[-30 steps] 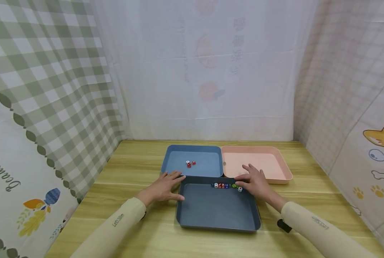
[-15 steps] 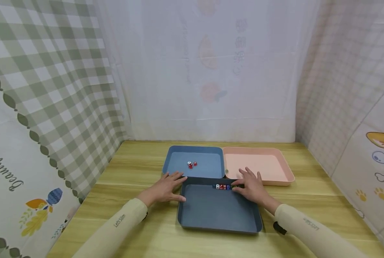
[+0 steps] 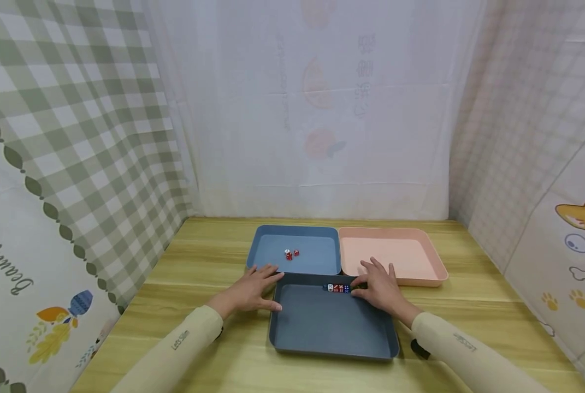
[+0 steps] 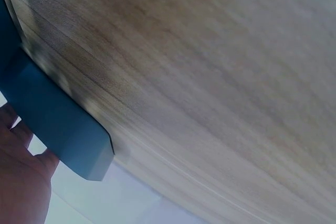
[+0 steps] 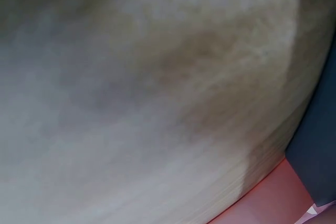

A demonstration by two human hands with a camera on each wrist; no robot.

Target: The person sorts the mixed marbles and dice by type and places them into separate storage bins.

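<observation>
In the head view my left hand rests at the left rim of the dark grey-blue tray, fingers spread, thumb at the rim. The left wrist view shows its fingers behind the tray wall. My right hand reaches over the tray's far right corner. Its thumb and index finger close from either side on the right end of a row of dice, other fingers raised. White, red and blue dice show in the row; those under the fingertips are hidden. The right wrist view shows only table and tray walls.
Behind stand a blue tray holding a few red and white dice, and a pink tray. They touch side by side, at the dark tray's far edge. The wooden table is enclosed by cloth curtains.
My right hand has moved left along the row; its fingers now cover the green dice and the loose white die seen earlier. My left hand has stayed at the rim.
</observation>
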